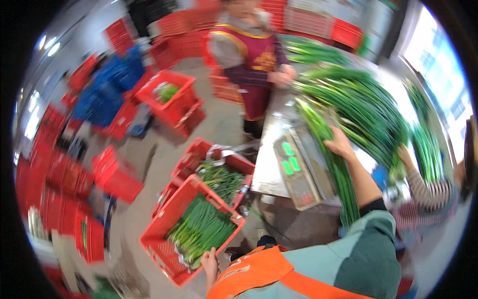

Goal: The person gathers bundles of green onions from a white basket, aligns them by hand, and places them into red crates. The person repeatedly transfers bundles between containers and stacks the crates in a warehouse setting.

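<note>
My right hand [340,145] grips a long bunch of green onions [317,125]. Its pale end points away from me over the worktable, and its green leaves hang past my forearm. Just left of that bunch is a weighing scale [298,172] with lit green digits. At the lower middle, my left hand [211,262] is at the near rim of a red plastic crate [157,233]; whether its fingers close on the rim is unclear. Neatly laid green onions [205,228] fill much of this crate.
A large heap of green onions [366,101] covers the metal worktable [267,168]. Across from me stands a person in a maroon apron [257,56]; another person's striped sleeve [427,190] is at right. A second red crate [198,153] holds loose greens. Stacked red crates [69,172] line the left.
</note>
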Tool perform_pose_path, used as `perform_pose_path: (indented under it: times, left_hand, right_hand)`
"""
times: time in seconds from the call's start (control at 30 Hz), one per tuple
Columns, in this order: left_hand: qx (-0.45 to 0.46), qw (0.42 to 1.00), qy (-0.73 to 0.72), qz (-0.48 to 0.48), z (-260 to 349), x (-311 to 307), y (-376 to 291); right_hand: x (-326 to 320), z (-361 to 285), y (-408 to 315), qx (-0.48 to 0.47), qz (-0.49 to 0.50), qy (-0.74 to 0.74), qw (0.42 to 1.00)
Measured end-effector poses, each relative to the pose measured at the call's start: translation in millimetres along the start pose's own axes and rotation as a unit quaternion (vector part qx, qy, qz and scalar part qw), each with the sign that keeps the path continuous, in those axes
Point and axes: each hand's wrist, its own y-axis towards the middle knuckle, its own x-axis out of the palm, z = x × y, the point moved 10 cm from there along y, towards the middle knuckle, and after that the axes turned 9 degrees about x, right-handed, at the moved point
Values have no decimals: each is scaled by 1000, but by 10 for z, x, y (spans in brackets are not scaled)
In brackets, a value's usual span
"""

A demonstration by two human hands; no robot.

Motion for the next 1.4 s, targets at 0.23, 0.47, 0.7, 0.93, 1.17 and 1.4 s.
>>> perform_pose_path:
  times: [0.23,0.47,0.7,0.93,1.17,1.4]
  left_hand:
    - [-33,999,-35,-2,-41,-490,-261]
    - [7,900,-436,31,-210,-2014,-984]
    - [179,727,-608,264,-281,-4464,-1971]
    - [229,477,-702,477,-1258,-5836,-2652]
    - [174,400,-734,521,-1538,-6627,-2271]
    - [194,421,-707,535,-1115,-8696,-1392]
  right_hand:
    - [745,-2326,-1145,-213,-261,148,930]
    - [2366,-4342,-4439,-504,-465,64,725]
    - [2699,-5252,-8618,-694,-624,-51,356]
    - [3107,-5763,-9890,-831,-513,-119,179]
    - [4286,-6562,-9998,-747,-588,-278,133]
    - [5378,-8307,-10444,-688,-660,-261,151]
